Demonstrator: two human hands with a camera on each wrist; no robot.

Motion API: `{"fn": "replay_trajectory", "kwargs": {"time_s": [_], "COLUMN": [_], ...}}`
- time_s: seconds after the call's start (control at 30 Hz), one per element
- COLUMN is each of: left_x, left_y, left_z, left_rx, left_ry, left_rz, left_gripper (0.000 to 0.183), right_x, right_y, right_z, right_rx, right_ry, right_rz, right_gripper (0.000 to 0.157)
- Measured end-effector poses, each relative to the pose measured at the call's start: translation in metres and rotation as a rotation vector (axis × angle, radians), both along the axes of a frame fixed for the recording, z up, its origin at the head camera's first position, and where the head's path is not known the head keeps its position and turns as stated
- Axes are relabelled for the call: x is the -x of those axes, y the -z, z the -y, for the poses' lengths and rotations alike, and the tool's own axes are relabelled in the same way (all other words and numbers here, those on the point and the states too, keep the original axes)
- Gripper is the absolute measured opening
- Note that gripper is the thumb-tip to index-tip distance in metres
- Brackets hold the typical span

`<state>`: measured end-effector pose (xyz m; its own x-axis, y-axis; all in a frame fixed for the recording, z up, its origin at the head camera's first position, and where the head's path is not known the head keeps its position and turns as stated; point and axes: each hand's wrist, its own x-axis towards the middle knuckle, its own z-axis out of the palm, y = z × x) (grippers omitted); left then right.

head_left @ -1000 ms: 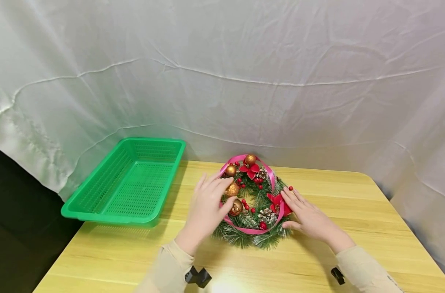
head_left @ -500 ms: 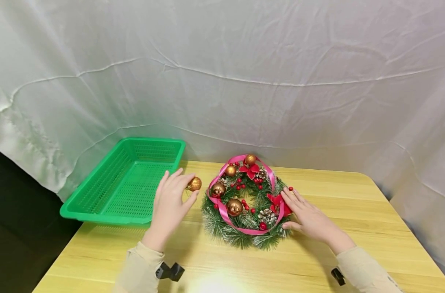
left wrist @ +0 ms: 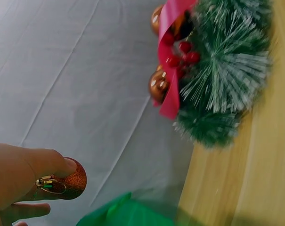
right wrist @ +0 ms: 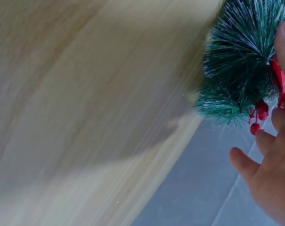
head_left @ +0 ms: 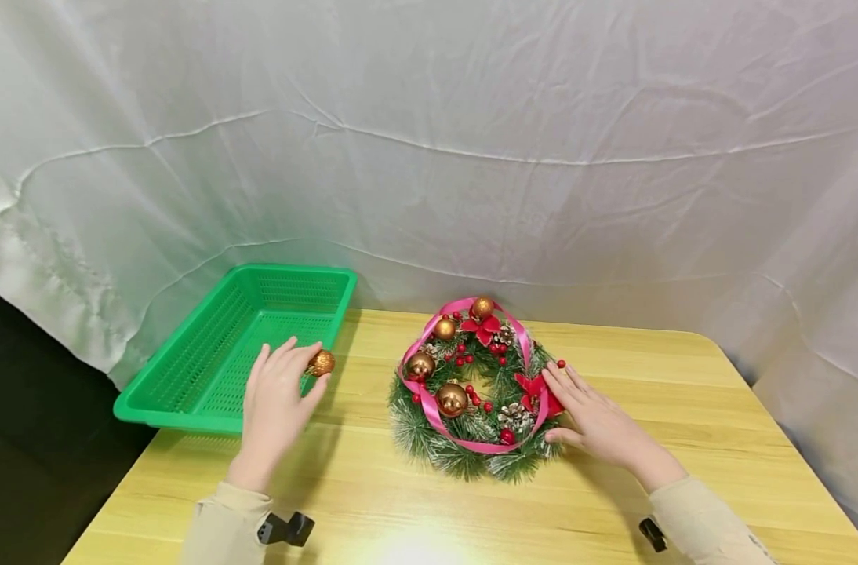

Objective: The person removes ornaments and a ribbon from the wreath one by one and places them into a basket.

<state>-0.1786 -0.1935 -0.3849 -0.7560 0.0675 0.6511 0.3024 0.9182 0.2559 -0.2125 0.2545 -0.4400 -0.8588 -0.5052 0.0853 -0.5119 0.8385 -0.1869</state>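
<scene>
We find nearer L hand [head_left: 277,404] pinching 1 gold ball [head_left: 322,362] btwn thumb & fingers, by R rim of green basket [head_left: 178,421]; R hand [head_left: 601,424] rests straight-fingered on wreath [head_left: 471,428].

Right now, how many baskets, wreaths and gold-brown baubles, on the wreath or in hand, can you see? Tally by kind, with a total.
Basket: 1
Wreath: 1
Baubles on wreath: 4
Bauble in left hand: 1
Total: 7

Wreath [head_left: 471,426] in all three views
</scene>
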Motion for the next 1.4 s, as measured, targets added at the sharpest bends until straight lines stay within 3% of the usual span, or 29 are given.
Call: {"fn": "replay_trajectory", "kwargs": {"time_s": [0.33,0.77,1.0,1.4], "left_x": [-0.001,-0.004,-0.003,-0.003], "left_y": [-0.004,0.013,0.017,0.018], "left_z": [0.031,0.065,0.073,0.076], "left_rx": [-0.032,-0.014,-0.008,-0.004], "left_ry": [-0.079,-0.138,-0.143,-0.160], "left_rz": [0.001,0.131,0.193,0.231], "left_gripper": [0.045,0.046,0.046,0.045], "right_x": [0.001,0.002,0.000,0.000], "right_y": [0.002,0.002,0.001,0.001], "right_z": [-0.001,-0.001,0.000,-0.001], "right_rx": [0.012,0.007,0.016,0.020], "right_ry": [-0.013,-0.012,-0.012,-0.013], "right_rz": [-0.017,-0.003,-0.007,-0.007], "right_gripper": [0.090,0.091,0.091,0.091]}}
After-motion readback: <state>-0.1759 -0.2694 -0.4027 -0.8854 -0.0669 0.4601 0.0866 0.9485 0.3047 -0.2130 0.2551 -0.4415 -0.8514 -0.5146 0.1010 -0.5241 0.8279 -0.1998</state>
